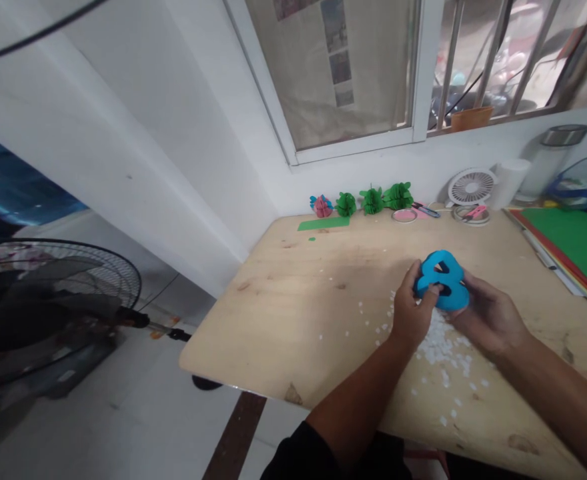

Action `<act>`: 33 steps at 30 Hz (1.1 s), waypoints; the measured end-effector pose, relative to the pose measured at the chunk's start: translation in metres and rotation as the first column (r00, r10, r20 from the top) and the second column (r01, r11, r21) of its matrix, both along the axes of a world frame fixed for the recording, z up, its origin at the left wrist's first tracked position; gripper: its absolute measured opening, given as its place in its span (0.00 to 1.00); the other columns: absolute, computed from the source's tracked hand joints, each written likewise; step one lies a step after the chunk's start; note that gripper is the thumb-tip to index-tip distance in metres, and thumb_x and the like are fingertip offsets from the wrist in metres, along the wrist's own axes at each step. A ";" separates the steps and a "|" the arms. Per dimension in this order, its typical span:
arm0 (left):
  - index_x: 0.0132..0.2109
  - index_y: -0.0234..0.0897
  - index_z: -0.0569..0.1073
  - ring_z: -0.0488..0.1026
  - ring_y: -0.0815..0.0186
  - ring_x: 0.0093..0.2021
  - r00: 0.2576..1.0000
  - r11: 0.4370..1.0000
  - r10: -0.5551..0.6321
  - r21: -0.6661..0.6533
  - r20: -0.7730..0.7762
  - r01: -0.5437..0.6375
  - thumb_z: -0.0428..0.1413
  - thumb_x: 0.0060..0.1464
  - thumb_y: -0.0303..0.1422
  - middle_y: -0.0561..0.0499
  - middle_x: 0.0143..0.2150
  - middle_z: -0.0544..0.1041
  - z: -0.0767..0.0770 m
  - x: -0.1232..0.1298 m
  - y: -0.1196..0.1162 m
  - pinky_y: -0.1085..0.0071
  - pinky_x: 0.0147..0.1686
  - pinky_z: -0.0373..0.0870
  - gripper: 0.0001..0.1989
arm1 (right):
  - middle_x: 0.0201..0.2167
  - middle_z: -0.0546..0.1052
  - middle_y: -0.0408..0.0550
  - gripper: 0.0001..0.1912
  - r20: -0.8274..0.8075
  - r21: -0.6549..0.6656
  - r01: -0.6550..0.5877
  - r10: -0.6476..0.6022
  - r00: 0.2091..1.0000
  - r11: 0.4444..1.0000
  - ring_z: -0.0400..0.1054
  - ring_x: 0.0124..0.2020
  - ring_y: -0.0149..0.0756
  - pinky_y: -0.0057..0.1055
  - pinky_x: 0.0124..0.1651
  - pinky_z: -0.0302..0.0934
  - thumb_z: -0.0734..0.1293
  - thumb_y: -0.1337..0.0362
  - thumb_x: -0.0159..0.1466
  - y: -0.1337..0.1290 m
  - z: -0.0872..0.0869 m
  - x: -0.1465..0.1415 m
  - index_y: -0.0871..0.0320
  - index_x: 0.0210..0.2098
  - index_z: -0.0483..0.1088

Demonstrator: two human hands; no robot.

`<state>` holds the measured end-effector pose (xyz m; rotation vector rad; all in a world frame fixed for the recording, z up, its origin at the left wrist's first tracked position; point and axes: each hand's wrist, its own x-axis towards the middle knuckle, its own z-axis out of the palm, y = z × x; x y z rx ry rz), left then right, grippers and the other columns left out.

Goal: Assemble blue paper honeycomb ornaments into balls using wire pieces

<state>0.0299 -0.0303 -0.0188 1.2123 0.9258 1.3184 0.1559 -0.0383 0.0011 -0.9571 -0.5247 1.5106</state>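
Both hands hold a blue figure-eight shape (454, 277) with two holes, raised above the wooden table. My left hand (412, 300) is closed on its left side, the thumb lying at the lower hole. On the right side, my right hand (493, 317) grips the lower edge, its fingers partly hidden behind the shape. Small white paper bits (441, 343) lie scattered on the tabletop below the hands.
Along the wall stand a pink-and-blue paper figure (321, 207), several green paper figures (372, 201), a cutter (426, 211) and a small white fan (471, 187). Coloured sheets (573, 233) lie at the right. A large floor fan (63, 300) stands left of the table (283, 320).
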 end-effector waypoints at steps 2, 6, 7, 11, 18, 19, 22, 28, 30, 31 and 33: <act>0.63 0.38 0.68 0.74 0.56 0.57 0.999 0.999 0.032 0.036 -0.008 -0.032 0.58 0.55 0.34 0.41 0.61 0.74 -0.001 0.002 -0.002 0.60 0.57 0.71 0.28 | 0.48 0.82 0.45 0.11 -0.008 -0.028 0.011 -0.012 1.000 1.000 0.75 0.52 0.50 0.49 0.52 0.72 0.66 0.54 0.61 0.000 0.001 -0.001 0.47 0.40 0.79; 0.55 0.37 0.71 0.77 0.61 0.49 0.989 0.983 0.144 0.110 0.012 -0.145 0.57 0.54 0.30 0.43 0.52 0.78 -0.002 0.006 -0.004 0.65 0.50 0.73 0.20 | 0.47 0.83 0.45 0.11 -0.024 -0.040 0.023 -0.024 0.999 0.999 0.76 0.49 0.49 0.47 0.49 0.73 0.67 0.55 0.60 -0.001 0.001 -0.002 0.48 0.40 0.79; 0.52 0.36 0.71 0.77 0.63 0.46 0.986 0.981 0.164 0.104 0.024 -0.166 0.58 0.53 0.29 0.44 0.48 0.79 -0.002 0.006 -0.004 0.66 0.48 0.73 0.18 | 0.46 0.83 0.44 0.11 -0.025 -0.034 0.023 -0.024 0.999 0.999 0.76 0.47 0.48 0.46 0.48 0.74 0.68 0.56 0.60 -0.001 0.000 -0.002 0.48 0.40 0.78; 0.44 0.36 0.71 0.75 0.67 0.40 0.978 0.979 0.198 0.037 0.057 -0.201 0.60 0.49 0.27 0.49 0.40 0.78 -0.001 0.008 -0.003 0.71 0.43 0.72 0.14 | 0.43 0.83 0.43 0.10 -0.005 -0.004 0.012 -0.012 1.000 1.000 0.77 0.43 0.46 0.42 0.44 0.74 0.69 0.56 0.59 0.000 -0.004 -0.002 0.47 0.39 0.78; 0.38 0.36 0.71 0.75 0.69 0.33 0.959 0.984 0.175 -0.066 0.221 -0.165 0.61 0.43 0.24 0.54 0.33 0.76 0.003 0.005 0.003 0.73 0.37 0.71 0.13 | 0.44 0.82 0.43 0.15 0.148 0.096 -0.045 0.030 0.989 0.994 0.76 0.39 0.40 0.33 0.36 0.70 0.71 0.56 0.57 0.000 -0.006 -0.003 0.46 0.45 0.77; 0.38 0.36 0.71 0.74 0.69 0.33 0.957 0.983 0.183 -0.061 0.227 -0.173 0.61 0.43 0.24 0.54 0.32 0.76 0.004 0.004 0.004 0.73 0.37 0.70 0.13 | 0.43 0.82 0.42 0.15 0.171 0.100 -0.041 0.024 0.985 0.994 0.75 0.39 0.40 0.33 0.36 0.70 0.72 0.56 0.57 0.000 -0.005 -0.004 0.46 0.45 0.78; 0.37 0.36 0.72 0.73 0.69 0.33 0.951 0.974 0.227 -0.042 0.208 -0.223 0.60 0.43 0.23 0.54 0.32 0.75 0.005 0.001 0.006 0.74 0.36 0.70 0.11 | 0.45 0.81 0.42 0.15 0.211 0.111 -0.028 0.004 0.977 0.993 0.75 0.43 0.39 0.32 0.40 0.70 0.71 0.56 0.58 0.000 -0.004 -0.008 0.46 0.45 0.77; 0.39 0.36 0.74 0.75 0.66 0.39 0.933 0.930 0.359 0.079 0.027 -0.360 0.57 0.47 0.21 0.52 0.36 0.77 0.005 -0.003 0.008 0.70 0.43 0.71 0.11 | 0.53 0.79 0.44 0.20 0.210 0.145 -0.074 0.043 0.977 0.987 0.71 0.55 0.45 0.39 0.53 0.69 0.68 0.50 0.61 -0.002 -0.001 -0.013 0.44 0.52 0.75; 0.40 0.37 0.74 0.75 0.65 0.41 0.922 0.920 0.382 0.121 -0.057 -0.374 0.56 0.48 0.21 0.50 0.38 0.78 0.006 -0.005 0.007 0.68 0.45 0.71 0.12 | 0.54 0.78 0.43 0.21 0.226 0.152 -0.080 0.044 0.973 0.985 0.71 0.56 0.46 0.40 0.55 0.69 0.68 0.50 0.61 -0.003 0.000 -0.014 0.43 0.53 0.74; 0.41 0.37 0.74 0.75 0.64 0.42 0.917 0.917 0.388 0.136 -0.094 -0.375 0.56 0.49 0.21 0.50 0.39 0.78 0.006 -0.005 0.006 0.67 0.46 0.72 0.12 | 0.55 0.78 0.43 0.22 0.233 0.153 -0.077 0.039 0.972 0.985 0.71 0.57 0.46 0.40 0.55 0.68 0.68 0.50 0.61 -0.004 0.000 -0.014 0.43 0.54 0.73; 0.42 0.38 0.74 0.76 0.63 0.44 0.908 0.916 0.390 0.161 -0.154 -0.366 0.56 0.50 0.21 0.50 0.41 0.78 0.008 -0.006 0.005 0.66 0.48 0.72 0.13 | 0.57 0.77 0.44 0.23 0.243 0.151 -0.075 0.036 0.969 0.986 0.70 0.58 0.47 0.40 0.57 0.67 0.69 0.51 0.60 -0.004 0.000 -0.015 0.42 0.55 0.72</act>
